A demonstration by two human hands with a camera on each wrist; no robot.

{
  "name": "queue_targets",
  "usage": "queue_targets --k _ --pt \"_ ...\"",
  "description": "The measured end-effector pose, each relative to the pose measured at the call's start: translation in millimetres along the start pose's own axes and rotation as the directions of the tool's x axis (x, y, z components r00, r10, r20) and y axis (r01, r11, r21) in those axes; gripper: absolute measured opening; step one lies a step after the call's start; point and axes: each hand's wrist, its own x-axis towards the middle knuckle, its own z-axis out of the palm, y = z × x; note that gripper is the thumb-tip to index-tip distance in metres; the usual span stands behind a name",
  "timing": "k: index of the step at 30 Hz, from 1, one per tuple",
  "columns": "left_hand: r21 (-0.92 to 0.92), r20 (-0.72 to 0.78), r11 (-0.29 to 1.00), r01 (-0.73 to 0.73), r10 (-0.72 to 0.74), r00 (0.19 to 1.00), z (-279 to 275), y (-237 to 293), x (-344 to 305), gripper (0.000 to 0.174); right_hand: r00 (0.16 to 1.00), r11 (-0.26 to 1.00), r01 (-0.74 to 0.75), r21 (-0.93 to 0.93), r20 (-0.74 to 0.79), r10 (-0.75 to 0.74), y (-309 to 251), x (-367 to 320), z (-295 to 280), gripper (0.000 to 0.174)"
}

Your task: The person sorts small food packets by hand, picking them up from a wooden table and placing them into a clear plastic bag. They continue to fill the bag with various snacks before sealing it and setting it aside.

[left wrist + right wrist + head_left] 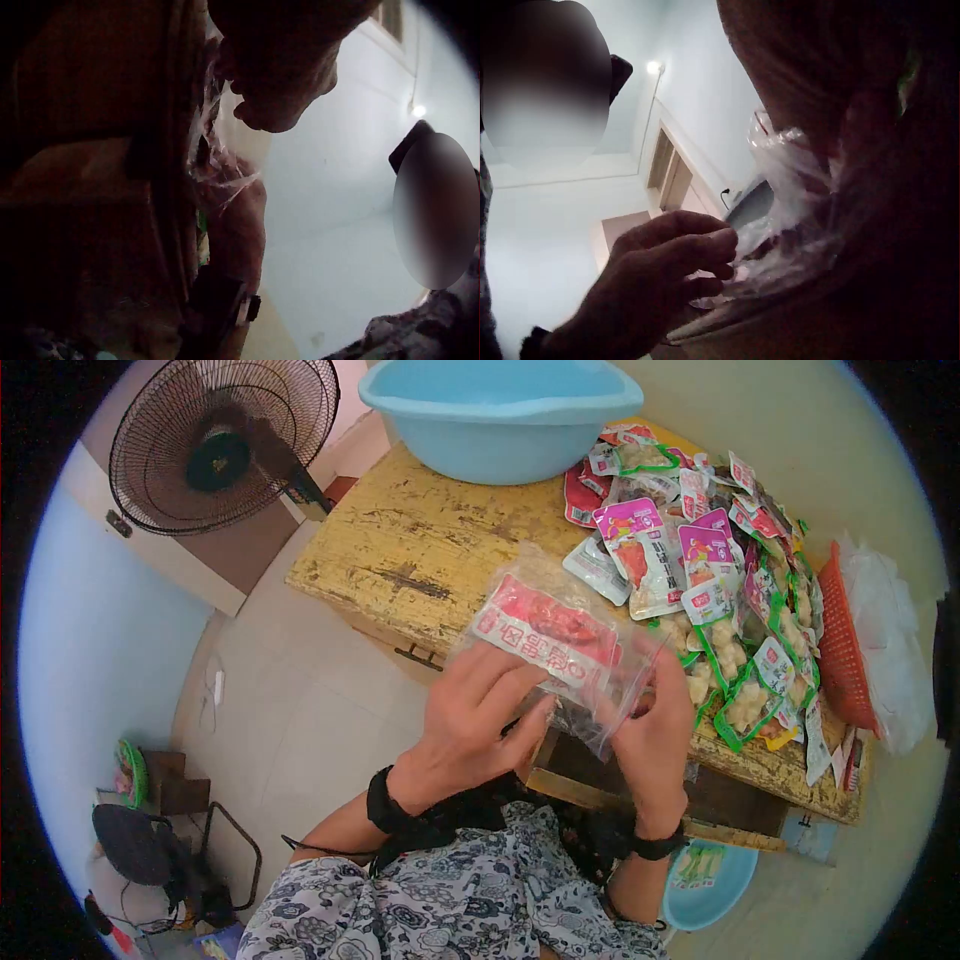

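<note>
A clear plastic bag (560, 630) with a red-and-white printed label is held up over the front edge of the worn yellow table. My right hand (655, 735) grips the bag's right side, the plastic bunched at its fingers. My left hand (465, 705) is at the bag's lower left, fingers loosely bent and fingertips right at the plastic. From the right wrist, the left hand (667, 262) shows beside the crinkled bag (787, 202). In the dark left wrist view, plastic (214, 169) hangs by the right hand (240, 202).
Many sealed food packets (710, 580) are heaped on the table (400, 560)'s right. A blue basin (500, 440) stands at the back, a red basket (845, 640) with white plastic at right. Below are an open drawer (580, 790) and another basin (735, 890). A fan (220, 450) stands left.
</note>
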Motion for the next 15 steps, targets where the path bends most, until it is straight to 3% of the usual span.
queue_targets --k 2,5,9,11,15 --pt "0.008 -0.004 0.999 0.049 -0.049 0.999 2.2 -2.6 -0.2 0.029 0.997 0.982 0.032 -0.186 -0.060 -0.044 2.1 6.2 2.5 0.053" --pt "0.029 0.030 0.996 0.088 -0.089 0.996 2.2 -5.9 0.5 0.029 0.993 0.971 0.012 -0.237 -0.113 -0.040 4.1 8.9 6.6 0.046" --pt "0.138 0.160 0.990 0.014 -0.037 0.986 -3.8 -7.6 5.5 0.028 0.999 0.999 0.034 -0.034 -0.012 -0.035 10.3 3.8 5.4 0.050" --pt "0.112 0.132 0.993 0.022 -0.037 0.991 0.1 -10.4 6.2 0.028 1.000 0.996 -0.003 0.087 -0.008 0.004 20.9 -0.9 5.7 0.052" --pt "0.127 0.211 0.983 0.134 -0.159 0.965 -0.9 -7.0 13.7 0.031 0.993 0.995 0.081 -0.057 0.088 -0.076 16.3 -0.3 -2.4 0.054"
